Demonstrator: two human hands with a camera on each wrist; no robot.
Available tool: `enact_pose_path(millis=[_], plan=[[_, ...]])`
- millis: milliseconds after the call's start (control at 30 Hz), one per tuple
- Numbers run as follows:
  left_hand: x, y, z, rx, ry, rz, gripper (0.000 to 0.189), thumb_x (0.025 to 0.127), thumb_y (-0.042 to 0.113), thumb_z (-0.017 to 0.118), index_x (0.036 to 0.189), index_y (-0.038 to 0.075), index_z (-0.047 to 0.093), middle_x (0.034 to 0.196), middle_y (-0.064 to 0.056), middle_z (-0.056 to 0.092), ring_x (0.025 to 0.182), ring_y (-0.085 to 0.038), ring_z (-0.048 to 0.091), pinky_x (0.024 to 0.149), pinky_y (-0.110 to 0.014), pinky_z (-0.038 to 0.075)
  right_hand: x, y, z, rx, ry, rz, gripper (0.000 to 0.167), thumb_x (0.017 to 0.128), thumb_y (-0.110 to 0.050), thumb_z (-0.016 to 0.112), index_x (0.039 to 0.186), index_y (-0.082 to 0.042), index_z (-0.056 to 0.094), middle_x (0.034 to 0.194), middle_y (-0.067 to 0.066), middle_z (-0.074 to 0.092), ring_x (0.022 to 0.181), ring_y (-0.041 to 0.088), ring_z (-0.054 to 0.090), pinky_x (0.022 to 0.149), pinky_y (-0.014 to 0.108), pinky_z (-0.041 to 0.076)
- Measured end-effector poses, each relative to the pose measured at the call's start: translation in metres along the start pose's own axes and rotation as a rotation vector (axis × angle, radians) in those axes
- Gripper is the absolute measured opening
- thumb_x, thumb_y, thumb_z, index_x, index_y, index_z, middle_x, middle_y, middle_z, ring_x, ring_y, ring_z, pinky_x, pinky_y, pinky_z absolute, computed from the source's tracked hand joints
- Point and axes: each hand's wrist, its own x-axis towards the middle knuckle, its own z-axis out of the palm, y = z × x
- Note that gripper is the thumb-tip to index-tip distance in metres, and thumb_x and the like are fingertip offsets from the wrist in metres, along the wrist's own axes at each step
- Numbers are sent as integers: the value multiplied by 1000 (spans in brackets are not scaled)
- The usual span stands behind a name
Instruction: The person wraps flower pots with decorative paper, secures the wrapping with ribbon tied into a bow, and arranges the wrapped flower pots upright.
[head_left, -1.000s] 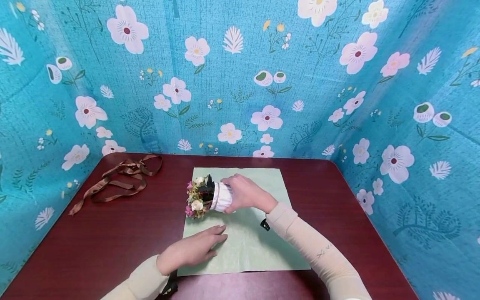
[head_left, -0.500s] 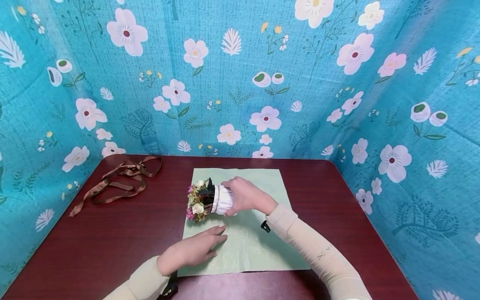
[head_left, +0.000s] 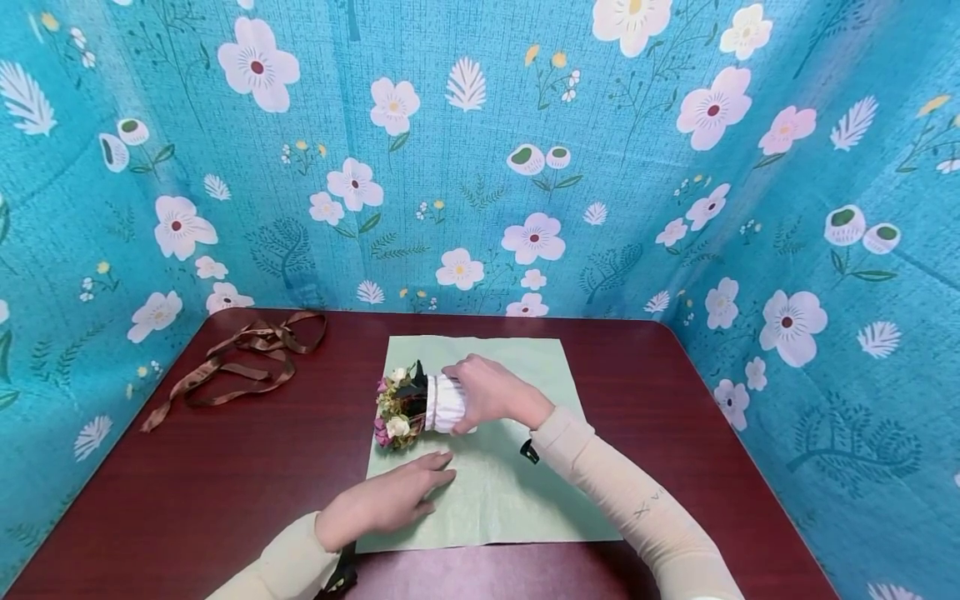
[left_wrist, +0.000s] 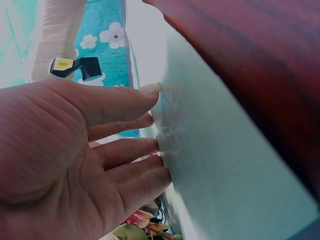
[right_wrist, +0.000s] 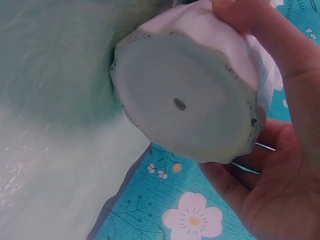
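Note:
My right hand [head_left: 492, 392] grips a white fluted flower pot [head_left: 446, 403] from above, thumb on the near side. The pot lies tilted on its side, and its round base [right_wrist: 150, 90] with a small central hole faces the right wrist camera. From its mouth, pink and cream artificial flowers [head_left: 397, 421] point left. Underneath is a sheet of pale green paper [head_left: 517, 492]. My left hand [head_left: 390, 497] rests its fingertips on the paper just below the flowers, fingers fairly straight and holding nothing. In the left wrist view, a few petals [left_wrist: 140, 219] show beneath that hand.
A brown ribbon [head_left: 247, 350] lies loosely looped at the back left of the dark red table [head_left: 247, 467]. A blue floral cloth [head_left: 465, 167] stands around the back and sides. Dark wrist camera mounts [head_left: 529, 451] sit near the cuffs.
The right hand has lowered the pot and flowers slightly toward the paper and the person. My left hand has stayed in place.

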Motion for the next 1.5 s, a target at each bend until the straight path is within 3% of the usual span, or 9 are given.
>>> enact_pose_path(millis=[300, 567, 800, 1100, 1500], plan=[[1, -1, 0, 1, 3, 6, 49, 93, 5, 70, 139, -4, 57, 153, -27, 45, 143, -40, 42, 117, -47, 36, 1, -2, -1, 6, -30, 28, 69, 58, -44, 94, 113, -12, 68, 87, -7, 66, 82, 13, 56, 70, 26, 49], [2, -2, 2, -12, 1, -1, 48, 92, 5, 71, 138, -4, 58, 152, -27, 45, 143, -40, 42, 117, -47, 36, 1, -2, -3, 15, -50, 21, 59, 59, -40, 94, 105, -14, 67, 82, -8, 63, 76, 11, 56, 66, 23, 48], [2, 1, 2, -27, -13, -23, 48, 93, 6, 70, 139, -3, 58, 153, -27, 45, 144, -40, 42, 117, -48, 36, 0, -3, -3, -7, -72, 42, 68, 60, -44, 94, 114, -12, 67, 86, -7, 64, 82, 12, 56, 68, 25, 49], [1, 2, 0, -34, -24, -38, 48, 94, 6, 70, 139, -3, 58, 153, -27, 44, 145, -40, 40, 117, -48, 35, 0, -5, -4, -15, -72, 56, 66, 58, -47, 95, 108, -13, 67, 81, -8, 62, 76, 10, 56, 64, 24, 48], [0, 3, 0, -39, -13, -35, 49, 93, 5, 70, 140, -4, 57, 154, -28, 43, 144, -42, 40, 117, -50, 35, 0, -5, -6, 26, -107, 68, 74, 60, -44, 95, 120, -11, 66, 90, -7, 65, 86, 14, 56, 73, 27, 50]])
